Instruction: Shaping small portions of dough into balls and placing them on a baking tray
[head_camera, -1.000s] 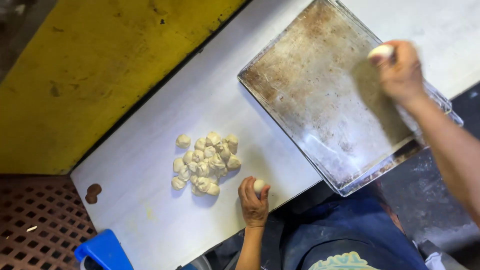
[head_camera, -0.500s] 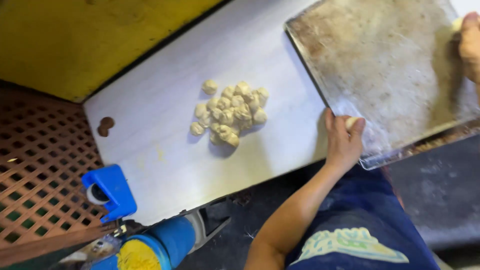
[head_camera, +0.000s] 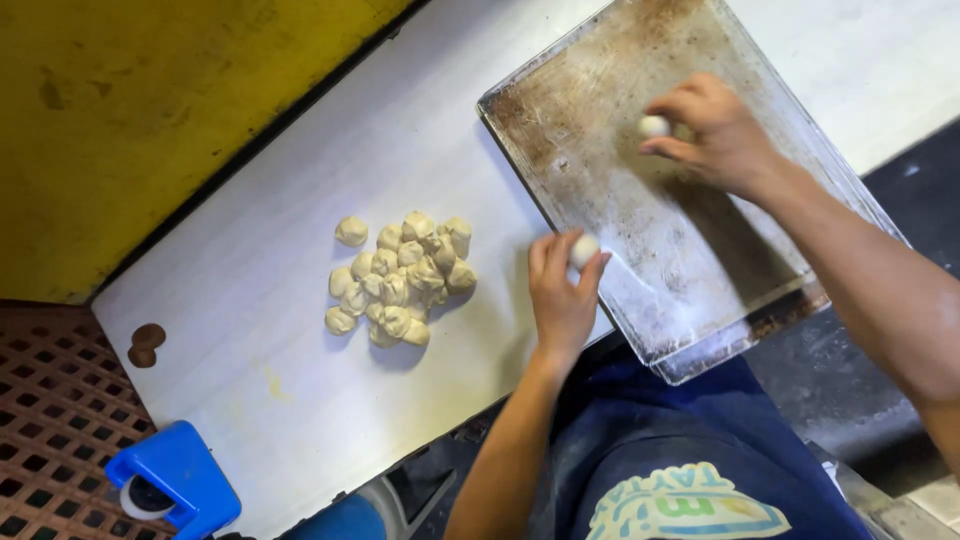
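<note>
Right hand (head_camera: 715, 130) over the far half of the baking tray (head_camera: 590, 90), fingers curled, pinching 1 small dough ball (head_camera: 654, 126) between thumb and fingertips; ball sits just above or on the tray surface, cannot tell which.

Left hand (head_camera: 562, 290) at the tray's near-left rim, fingers bunched around a 2nd dough ball (head_camera: 583, 249), held right where the tabletop (head_camera: 250, 300) meets the tray edge.

Tray: rectangular, worn metal, dusted with flour, set askew; its long axis runs from the near edge of the tabletop away toward the far right. Its near corner hangs past the tabletop's near edge.

Pile of dough pieces (head_camera: 400, 280) lies on the tabletop to the left of the left hand, near mid-board, well apart from the tray. 1 piece sits slightly off the pile's far-left side. The left hand is clearly the nearer to the pile; the right is across the tray from it.

Also seen: blue plastic item (head_camera: 180, 480) at the tabletop's near-left corner, over a brown lattice mat (head_camera: 50, 420); yellow surface (head_camera: 150, 100) along the far edge.
</note>
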